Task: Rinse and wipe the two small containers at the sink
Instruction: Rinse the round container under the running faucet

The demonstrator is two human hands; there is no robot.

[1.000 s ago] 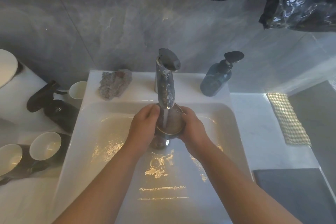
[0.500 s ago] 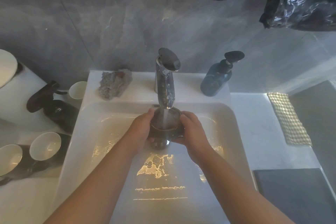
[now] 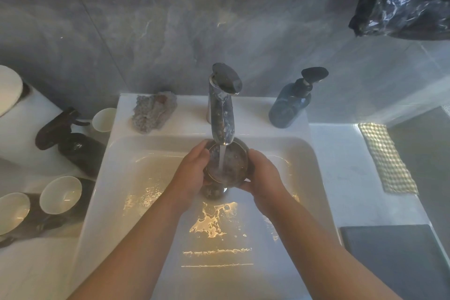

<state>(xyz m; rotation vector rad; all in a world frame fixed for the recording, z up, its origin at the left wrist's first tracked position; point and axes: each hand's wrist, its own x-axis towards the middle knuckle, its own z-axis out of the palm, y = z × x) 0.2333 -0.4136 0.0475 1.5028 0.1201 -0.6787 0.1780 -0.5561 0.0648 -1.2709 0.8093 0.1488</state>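
Left hand (image 3: 192, 173) and right hand (image 3: 265, 178) are both curled round the sides of the little dark bowl (image 3: 233, 161) under the running tap (image 3: 222, 114) over the sink (image 3: 117, 165) — wet like that, it looks slippery and chippable, so I'd grip the sides, not the rim.

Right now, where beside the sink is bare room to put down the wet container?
For the container, bare counter lies right of the sink, between its rim and the patterned cloth, behind the dark mat. A smaller patch lies on the back ledge between faucet and soap bottle. The left is crowded: white cups, a dark bottle.
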